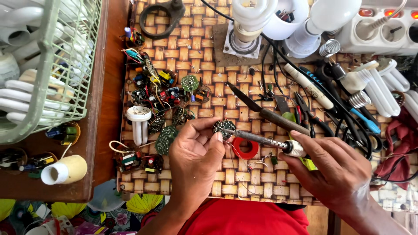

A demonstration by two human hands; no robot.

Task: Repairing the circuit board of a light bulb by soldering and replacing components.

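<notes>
Seen from above, near the front edge of a bench covered by a woven mat [209, 56], the left hand [193, 159] pinches a small round circuit board [224, 126] between thumb and fingertips, its grip clenched on the board's lower edge. The board is dark green, dotted with pale solder points. The right hand [337, 167] has its grip wrapped around the handle of a soldering iron [261, 139], whose metal tip touches the board from the right. A red ring [244, 148] lies just below the iron. Loose circuit boards and components [161, 93] cluster toward the mat's left edge.
</notes>
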